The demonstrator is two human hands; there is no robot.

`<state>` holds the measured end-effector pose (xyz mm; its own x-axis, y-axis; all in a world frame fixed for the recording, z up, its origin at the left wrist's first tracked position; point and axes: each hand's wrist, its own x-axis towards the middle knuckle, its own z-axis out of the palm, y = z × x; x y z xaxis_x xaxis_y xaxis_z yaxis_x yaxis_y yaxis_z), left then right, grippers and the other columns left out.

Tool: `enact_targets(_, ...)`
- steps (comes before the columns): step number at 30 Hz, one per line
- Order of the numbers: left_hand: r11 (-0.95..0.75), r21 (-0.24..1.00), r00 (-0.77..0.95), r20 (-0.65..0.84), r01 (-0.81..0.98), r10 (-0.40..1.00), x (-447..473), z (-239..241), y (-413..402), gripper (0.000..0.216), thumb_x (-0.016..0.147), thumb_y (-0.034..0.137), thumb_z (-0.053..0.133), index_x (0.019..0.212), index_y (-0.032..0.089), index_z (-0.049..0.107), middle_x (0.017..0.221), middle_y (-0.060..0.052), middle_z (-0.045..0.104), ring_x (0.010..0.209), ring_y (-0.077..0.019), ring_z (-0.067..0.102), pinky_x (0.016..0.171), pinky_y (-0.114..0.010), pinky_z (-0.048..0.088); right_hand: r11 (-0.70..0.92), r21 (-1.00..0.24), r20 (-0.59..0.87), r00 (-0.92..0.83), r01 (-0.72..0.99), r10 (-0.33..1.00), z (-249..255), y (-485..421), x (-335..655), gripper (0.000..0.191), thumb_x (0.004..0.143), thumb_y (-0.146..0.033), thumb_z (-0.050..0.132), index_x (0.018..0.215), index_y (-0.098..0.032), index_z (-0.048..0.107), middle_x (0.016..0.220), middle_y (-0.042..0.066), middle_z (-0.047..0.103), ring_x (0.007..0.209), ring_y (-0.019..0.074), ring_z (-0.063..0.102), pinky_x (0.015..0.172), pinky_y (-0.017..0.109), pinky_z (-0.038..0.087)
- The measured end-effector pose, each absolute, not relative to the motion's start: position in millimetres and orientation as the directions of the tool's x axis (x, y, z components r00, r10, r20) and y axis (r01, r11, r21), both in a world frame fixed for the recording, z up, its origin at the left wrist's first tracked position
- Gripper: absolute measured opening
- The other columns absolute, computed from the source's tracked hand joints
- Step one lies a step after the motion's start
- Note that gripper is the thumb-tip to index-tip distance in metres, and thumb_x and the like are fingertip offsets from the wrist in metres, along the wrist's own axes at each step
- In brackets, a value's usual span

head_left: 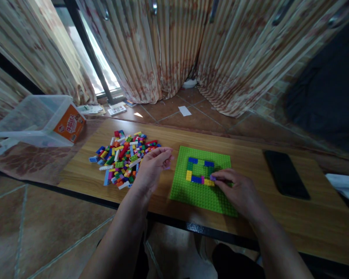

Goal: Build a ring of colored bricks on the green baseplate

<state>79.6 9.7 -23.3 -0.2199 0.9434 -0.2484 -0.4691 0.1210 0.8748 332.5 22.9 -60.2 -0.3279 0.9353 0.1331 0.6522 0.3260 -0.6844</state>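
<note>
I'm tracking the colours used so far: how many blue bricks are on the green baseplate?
3 blue bricks on the green baseplate: one top left, one top right, one on the bottom row. The right hand may hide more.

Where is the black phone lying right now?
In the head view, the black phone lies flat on the wooden table, right of the green baseplate and the right hand.

The desk [250, 155] looks like smooth wood with a soft shine. The green plate [202, 193] is bumpy plastic, and the bricks [125, 157] are shiny plastic. The box [35, 120] is clear plastic. The phone [286, 174] is black and glossy. The curtains [235, 50] are cloth. The floor [46, 232] has smooth tiles.
</note>
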Motion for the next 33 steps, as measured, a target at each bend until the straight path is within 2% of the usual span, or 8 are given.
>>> enact_targets(10,0.124,0.88,-0.218,-0.246,-0.458,0.944,80,-24,9,0.02,0.066,0.025,0.077,0.079,0.012,0.07,0.067,-0.001,0.064,0.056,-0.0073,0.055,0.056,-0.018,0.044,0.246,-0.741,0.069,-0.294,0.624,0.953,-62,23,334,0.02,0.083,-0.035,0.06,0.095,-0.024,0.072,0.095,0.004,0.073,0.085,0.0208,0.068,0.08,0.037,0.052)
enact_targets(16,0.117,0.927,-0.198,-0.197,-0.356,0.96,84,-24,9,0.014,0.069,0.024,0.074,0.077,0.013,0.07,0.066,-0.002,0.065,0.057,-0.0078,0.054,0.055,-0.018,0.041,0.19,-0.688,0.061,-0.206,0.7,0.977,-60,24,337,0.028,0.083,-0.046,0.059,0.094,-0.024,0.073,0.096,0.005,0.074,0.087,0.0228,0.068,0.078,0.038,0.051)
enact_targets(19,0.175,0.961,-0.021,-0.183,-0.215,0.983,93,-26,5,0.014,0.075,0.027,0.069,0.082,0.015,0.071,0.06,0.0,0.063,0.05,-0.0076,0.047,0.049,-0.019,0.035,0.156,-0.661,0.037,-0.176,0.734,0.984,-59,24,338,0.028,0.084,-0.045,0.056,0.089,-0.023,0.073,0.086,0.004,0.074,0.078,0.0214,0.067,0.071,0.035,0.049)
enact_targets(22,0.255,0.964,0.224,-0.232,-0.078,0.946,110,-34,-1,0.023,0.081,0.032,0.062,0.097,0.017,0.069,0.057,0.002,0.062,0.045,-0.0077,0.042,0.046,-0.021,0.03,0.132,-0.62,0.006,-0.163,0.773,0.987,-58,25,338,0.032,0.086,-0.047,0.053,0.083,-0.023,0.074,0.075,0.003,0.073,0.067,0.0204,0.066,0.063,0.033,0.046)
enact_targets(24,0.235,0.972,0.323,-0.226,0.012,0.919,124,-41,-4,0.026,0.085,0.034,0.058,0.102,0.017,0.067,0.059,0.001,0.063,0.047,-0.0083,0.043,0.047,-0.021,0.031,0.124,-0.597,-0.011,-0.163,0.792,0.987,-58,25,338,0.035,0.086,-0.049,0.052,0.081,-0.023,0.075,0.071,0.003,0.073,0.063,0.0202,0.065,0.059,0.032,0.044)
enact_targets(29,0.134,0.967,0.396,-0.212,0.217,0.893,153,-54,-6,0.026,0.088,0.034,0.05,0.098,0.015,0.063,0.06,-0.001,0.064,0.05,-0.0108,0.05,0.049,-0.022,0.035,0.122,-0.58,-0.037,-0.176,0.805,0.984,-56,25,333,0.04,0.087,-0.051,0.049,0.079,-0.024,0.076,0.064,0.003,0.072,0.058,0.0195,0.063,0.054,0.03,0.041)
enact_targets(33,0.113,0.953,0.396,-0.223,0.282,0.891,161,-51,-6,0.031,0.087,0.032,0.049,0.108,0.013,0.062,0.06,-0.001,0.064,0.051,-0.0128,0.053,0.05,-0.023,0.037,0.1,-0.583,-0.054,-0.161,0.806,0.985,-56,25,329,0.037,0.086,-0.049,0.051,0.076,-0.024,0.076,0.068,0.003,0.073,0.064,0.0209,0.066,0.057,0.031,0.041)
